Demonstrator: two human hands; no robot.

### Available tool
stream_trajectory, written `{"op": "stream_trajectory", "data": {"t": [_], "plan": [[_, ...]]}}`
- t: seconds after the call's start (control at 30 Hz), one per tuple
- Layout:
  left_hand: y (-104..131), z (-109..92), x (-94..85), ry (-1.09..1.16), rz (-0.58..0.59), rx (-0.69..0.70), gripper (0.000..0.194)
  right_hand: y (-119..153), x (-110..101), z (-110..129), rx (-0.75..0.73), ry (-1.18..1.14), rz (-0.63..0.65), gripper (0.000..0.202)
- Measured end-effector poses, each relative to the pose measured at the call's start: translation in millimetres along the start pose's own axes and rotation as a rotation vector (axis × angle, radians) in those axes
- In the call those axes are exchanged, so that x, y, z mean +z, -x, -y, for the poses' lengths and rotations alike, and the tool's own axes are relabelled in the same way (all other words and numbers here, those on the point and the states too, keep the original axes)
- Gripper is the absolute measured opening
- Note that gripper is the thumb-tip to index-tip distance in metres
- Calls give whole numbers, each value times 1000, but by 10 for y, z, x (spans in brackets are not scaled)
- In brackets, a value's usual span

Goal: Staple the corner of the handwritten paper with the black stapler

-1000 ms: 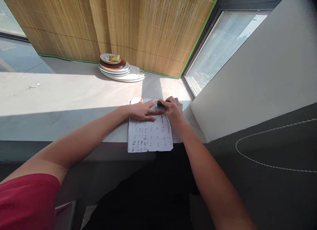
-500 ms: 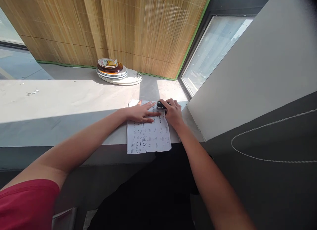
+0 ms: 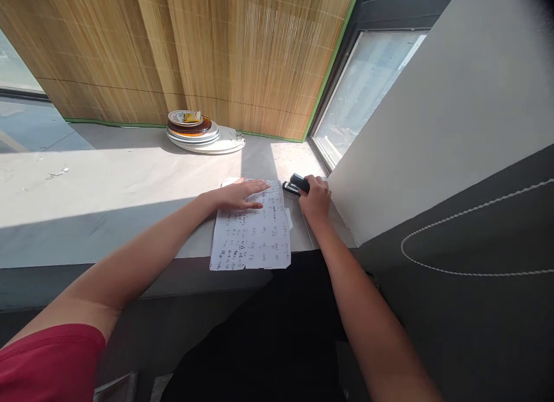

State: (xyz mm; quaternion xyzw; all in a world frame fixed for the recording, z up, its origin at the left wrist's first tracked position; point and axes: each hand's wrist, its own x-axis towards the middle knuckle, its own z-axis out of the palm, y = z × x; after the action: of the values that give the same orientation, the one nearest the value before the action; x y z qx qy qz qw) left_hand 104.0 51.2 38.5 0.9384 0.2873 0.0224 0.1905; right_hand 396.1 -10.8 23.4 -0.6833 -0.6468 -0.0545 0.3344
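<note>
Sheets of paper (image 3: pixel 259 240) with handwriting lie on the grey sill, their near edge jutting past its front. My left hand (image 3: pixel 240 195) rests flat on the upper part of the paper, fingers stretched out to the right. Just right of the paper's top right side, my right hand (image 3: pixel 317 197) grips a black stapler (image 3: pixel 298 183). The stapler's jaws are apart and point left, clear of the sheets. My right fingers cover its rear end.
A stack of plates (image 3: pixel 194 133) with a small yellow packet on top stands at the back of the sill (image 3: pixel 130 177). Behind it hangs a bamboo blind (image 3: pixel 194 55). A white wall (image 3: pixel 389 130) rises close on the right, with a hanging cord (image 3: pixel 407 246) beyond.
My right hand has drawn the stapler off the paper to the right, and its jaws now show apart. The paper and my left hand have shifted slightly left.
</note>
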Motion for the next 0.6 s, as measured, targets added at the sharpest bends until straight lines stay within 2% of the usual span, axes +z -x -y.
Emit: {"op": "stream_trajectory", "data": {"t": [0.13, 0.2, 0.3, 0.37, 0.43, 0.5, 0.6], "plan": [[-43, 87, 51, 27, -81, -17, 79, 12, -215, 225, 69, -33, -198, 33], [-77, 101, 77, 55, -128, -16, 72, 65, -289, 469, 61, -61, -192, 30], [-127, 141, 90, 164, -250, -55, 58, 227, -265, 930, -5, -174, 1, 25], [-148, 208, 84, 359, -366, -129, 49, 343, -174, 1199, 12, -279, 110, 21], [-158, 305, 78, 593, -481, -225, 49, 422, -70, 1363, 29, -304, 176, 20], [-161, 410, 82, 749, -571, -304, 56, 453, 0, 1399, 20, -282, 252, 19], [-167, 516, 111, 888, -721, -386, 58, 458, 5, 1257, 17, -249, 359, 20]]}}
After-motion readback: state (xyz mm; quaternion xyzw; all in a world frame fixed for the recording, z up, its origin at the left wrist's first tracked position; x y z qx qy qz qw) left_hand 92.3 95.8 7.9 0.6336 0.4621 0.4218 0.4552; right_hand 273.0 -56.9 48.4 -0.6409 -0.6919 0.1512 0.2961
